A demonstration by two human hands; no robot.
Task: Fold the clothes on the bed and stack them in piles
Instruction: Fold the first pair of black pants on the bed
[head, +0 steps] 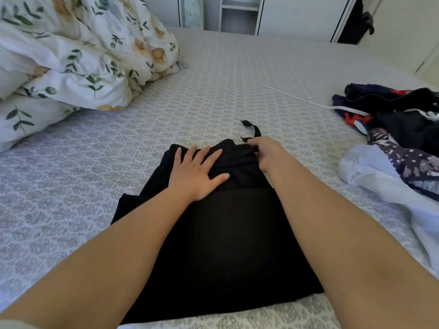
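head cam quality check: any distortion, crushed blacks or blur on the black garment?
Head view: wide-angle bending at the edges, forearms stretched; soft even light, no glare; black garment is crushed to near-flat black, folds barely readable; left hand flat on it and right hand, its grip on the waistband, are sharp; far closet slightly soft.

A garment (213, 245) lies on the bed (213, 79) in front of the person, both hands on its far end. A duvet (71, 55) is heaped at far left, a clothes pile (399, 138) at right.
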